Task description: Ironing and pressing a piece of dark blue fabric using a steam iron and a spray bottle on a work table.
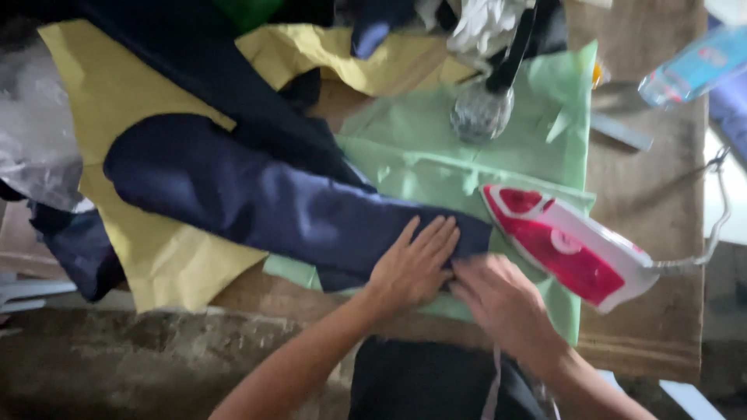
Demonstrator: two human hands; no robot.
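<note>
Both hands (459,280) press the navy fabric (264,202), lying lengthwise left to right.

The navy blue cloth (257,194) is a dark, slightly shiny piece of fabric rolled or folded into a long, thick band that runs aslant from the upper left down toward the lower right. Its left end is rounded and bulky and rests on a yellow sheet; its right end narrows and lies flat on a pale green sheet. Soft creases cross its surface. At that narrow end the left hand (412,264) lies palm down on the cloth with its fingers spread flat, and the right hand (502,299) touches the cloth's edge just beside it, fingertips meeting the dark fabric.
</note>
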